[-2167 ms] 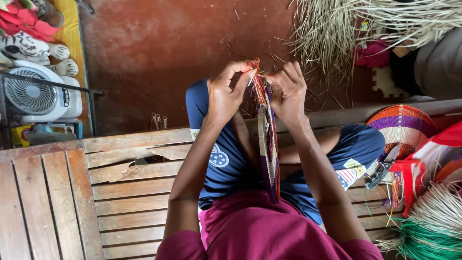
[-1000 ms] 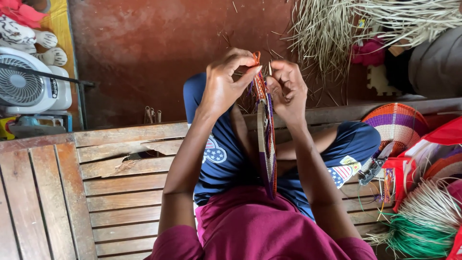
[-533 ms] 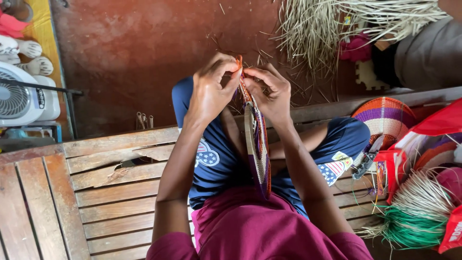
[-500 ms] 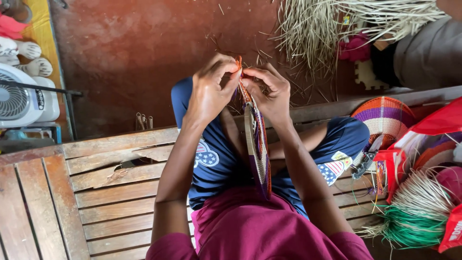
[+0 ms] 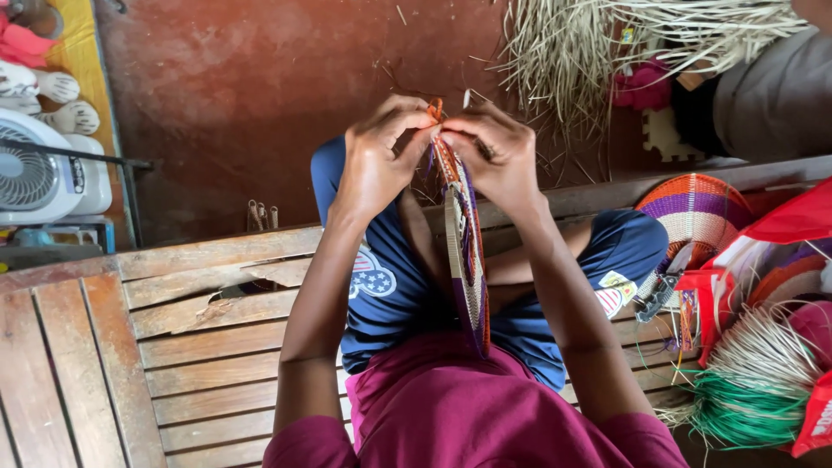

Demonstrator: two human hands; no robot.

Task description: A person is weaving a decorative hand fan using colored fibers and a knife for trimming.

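Woven disc (image 5: 465,251), a coiled straw piece in cream, purple and orange, is held edge-on to the camera, upright over the person's lap, with its lower edge at the maroon shirt (image 5: 468,416) and its upper edge raised between both hands. The left hand (image 5: 377,160) has its fingers (image 5: 407,117) closed in a pinch on the upper rim of the disc, beside an orange strand that sticks up from the rim. The right hand (image 5: 494,156) meets it from the other side, fingers (image 5: 464,130) likewise closed on the same rim, so that the fingertips of the two hands touch or nearly touch; which strand each one grips cannot be told. Below the hands, the person's knees in blue shorts (image 5: 390,295) lie to either side of the disc. The person sits on a slatted wooden desk (image 5: 173,347), one slat of which is cracked and broken. On the right edge of the desk lies a finished woven basket (image 5: 698,208) with orange, purple and cream bands, and near it bundles of green and cream straw (image 5: 745,399). A heap of loose pale straw (image 5: 563,52) lies on the red floor (image 5: 251,95) beyond the hands. A white fan (image 5: 43,173) stands at far left.
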